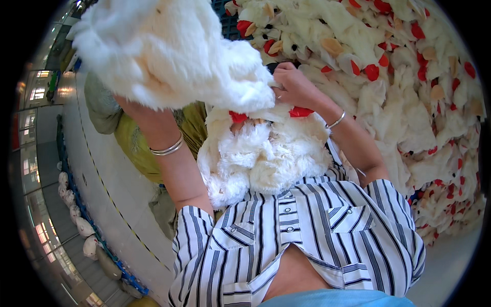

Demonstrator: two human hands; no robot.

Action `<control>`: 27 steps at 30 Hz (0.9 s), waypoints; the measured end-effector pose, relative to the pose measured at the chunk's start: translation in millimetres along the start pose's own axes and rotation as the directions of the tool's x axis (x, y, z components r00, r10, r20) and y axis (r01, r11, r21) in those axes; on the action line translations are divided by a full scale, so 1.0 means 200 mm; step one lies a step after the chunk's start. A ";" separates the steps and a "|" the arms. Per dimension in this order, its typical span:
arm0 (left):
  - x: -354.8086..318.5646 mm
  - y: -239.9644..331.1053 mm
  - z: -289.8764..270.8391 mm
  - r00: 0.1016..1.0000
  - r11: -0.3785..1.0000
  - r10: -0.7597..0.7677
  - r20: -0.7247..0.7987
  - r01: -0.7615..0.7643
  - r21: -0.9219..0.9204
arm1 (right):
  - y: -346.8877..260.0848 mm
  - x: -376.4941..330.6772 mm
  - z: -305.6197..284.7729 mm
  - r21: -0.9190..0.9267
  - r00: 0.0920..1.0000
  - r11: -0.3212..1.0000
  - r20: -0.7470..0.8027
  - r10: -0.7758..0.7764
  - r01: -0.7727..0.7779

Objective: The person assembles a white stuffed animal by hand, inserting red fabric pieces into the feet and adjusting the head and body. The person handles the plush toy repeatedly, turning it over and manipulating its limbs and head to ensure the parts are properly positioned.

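White bundles lay in a row at the far left, and next came the left hand, mostly hidden behind the raised white fur, so its grip could not be told. A green sack sat below that fur, and to its right more fur with red patches rested against the striped shirt. The right hand, fingers curled, closed at the raised fur's right edge, beside a large pile of red-flecked white pieces.
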State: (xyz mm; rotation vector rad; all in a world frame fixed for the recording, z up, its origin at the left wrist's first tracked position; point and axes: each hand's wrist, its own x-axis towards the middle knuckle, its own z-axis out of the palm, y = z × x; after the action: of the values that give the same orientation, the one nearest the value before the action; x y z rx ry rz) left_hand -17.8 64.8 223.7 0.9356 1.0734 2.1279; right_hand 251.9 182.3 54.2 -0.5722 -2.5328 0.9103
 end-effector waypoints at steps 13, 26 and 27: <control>0.02 -0.37 0.02 0.920 0.923 -0.378 0.102 0.367 0.116 | -0.29 0.07 -0.62 0.881 0.826 0.472 -0.293 0.482 0.038; -0.19 -0.41 0.19 0.729 0.782 -0.413 0.547 -0.025 0.623 | -0.53 0.05 0.12 0.138 0.966 0.989 0.260 0.008 -0.045; -0.25 -0.47 0.20 0.702 0.738 -0.473 0.532 -0.014 0.675 | -0.55 0.03 0.16 0.105 0.952 0.992 0.304 0.029 -0.064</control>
State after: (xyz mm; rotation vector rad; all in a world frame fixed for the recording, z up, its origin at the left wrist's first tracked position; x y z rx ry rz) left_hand 60.3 93.6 145.8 1.6128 1.4198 0.9804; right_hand 204.3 90.7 105.9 -0.4907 -2.7196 1.2353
